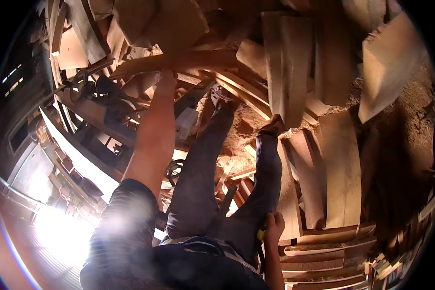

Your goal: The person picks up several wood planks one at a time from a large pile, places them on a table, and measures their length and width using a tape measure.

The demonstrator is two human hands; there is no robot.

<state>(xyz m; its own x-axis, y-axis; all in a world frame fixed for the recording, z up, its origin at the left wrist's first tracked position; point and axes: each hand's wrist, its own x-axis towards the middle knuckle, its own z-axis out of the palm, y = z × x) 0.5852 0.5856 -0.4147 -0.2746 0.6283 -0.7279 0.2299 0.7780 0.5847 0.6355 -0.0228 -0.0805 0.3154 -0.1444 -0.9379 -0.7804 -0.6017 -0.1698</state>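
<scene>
Stretched far forward, my left hand (166, 79) is closed at the near edge of a long wooden board (203, 59) that lies across the heap; its fingertips are partly hidden. My right hand (275, 224) is down beside my right thigh, its fingers wrapped round a small yellow-and-black object (261, 234). Most of that object is covered by the hand, so its kind does not show. A dark loop-shaped handle or wheel (174, 169) sits below my left forearm, near my leg.
Wide sawn planks (340, 169) lean and lie to the right, with stacked boards (324, 263) at lower right. A thick wood block (386, 67) stands at far right. Sawdust (244, 123) covers the ground by my feet. Dark machinery (96, 111) with a wheel stands at left.
</scene>
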